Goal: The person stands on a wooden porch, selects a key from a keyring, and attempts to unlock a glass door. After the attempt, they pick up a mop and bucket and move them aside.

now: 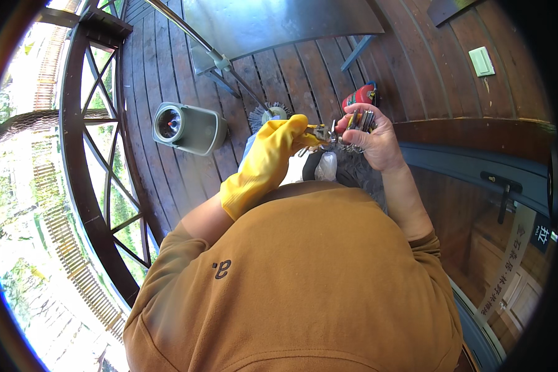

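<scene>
My left hand [279, 144] wears a yellow rubber glove, and its fingertips pinch the near side of a bunch of metal keys [365, 122]. The rest of the bunch sits in my bare right hand [372, 137], between the thumb and curled fingers. Several keys fan out there, and some loose metal parts show between the two hands. Both hands meet in front of my body, above a crumpled clear plastic bag [326, 166] and dark grey shaggy material, which my hands partly cover. A mop head [272, 113] with grey strands lies just beyond the glove.
The mop's metal pole [186, 28] slants across a metal-topped table [283, 23]. A grey-green spin-mop bucket [204, 130] stands on the plank floor near the wooden railing [107, 116]. A red fire extinguisher [359, 96] stands by the wall. At right is a glazed door with a dark handle [503, 200].
</scene>
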{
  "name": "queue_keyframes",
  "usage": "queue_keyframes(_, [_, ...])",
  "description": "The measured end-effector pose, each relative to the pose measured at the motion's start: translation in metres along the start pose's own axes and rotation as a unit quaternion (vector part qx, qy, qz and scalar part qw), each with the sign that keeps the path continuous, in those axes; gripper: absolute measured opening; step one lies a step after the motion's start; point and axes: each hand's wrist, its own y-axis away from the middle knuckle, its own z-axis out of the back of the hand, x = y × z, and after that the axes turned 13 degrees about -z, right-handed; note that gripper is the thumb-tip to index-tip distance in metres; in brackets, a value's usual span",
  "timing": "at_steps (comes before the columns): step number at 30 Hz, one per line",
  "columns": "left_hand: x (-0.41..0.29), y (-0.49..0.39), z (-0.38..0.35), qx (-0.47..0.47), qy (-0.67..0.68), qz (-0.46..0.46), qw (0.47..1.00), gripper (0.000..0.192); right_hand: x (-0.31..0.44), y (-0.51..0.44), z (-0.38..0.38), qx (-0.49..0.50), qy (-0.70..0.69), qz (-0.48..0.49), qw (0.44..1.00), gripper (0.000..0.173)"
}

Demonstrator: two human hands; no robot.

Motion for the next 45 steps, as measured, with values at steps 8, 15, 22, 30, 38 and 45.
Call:
queue_keyframes(8, [0.007,-0.001,-0.007,-0.052,-0.033,-0.003,0.998,0.035,-0.001,0.004,-0.008,-0.005,0.124,0.001,0.992,0.058])
queue_keyframes(15, [-0.009,-0.023,-0.016,0.026,-0.146,0.053,0.988,0.042,-0.005,0.001,0.001,-0.092,0.177,0.035,0.979,0.015])
queue_keyframes(22, [-0.033,-0.024,-0.037,-0.004,-0.180,0.038,0.983,0.040,0.004,0.006,0.007,-0.050,0.041,0.010,0.998,0.017])
queue_keyframes(30, [-0.035,-0.009,-0.034,-0.004,-0.253,0.020,0.967,0.038,-0.009,0.010,-0.004,-0.145,0.041,0.079,0.985,0.016])
queue_keyframes(38, [-0.010,-0.001,-0.028,-0.019,-0.185,-0.046,0.981,0.039,-0.024,0.014,0.002,-0.253,-0.135,-0.002,0.958,0.020])
queue_keyframes(45, [0.003,-0.001,-0.024,-0.030,-0.040,-0.044,0.998,0.033,-0.015,0.028,0.006,-0.195,-0.207,-0.085,0.955,0.022])
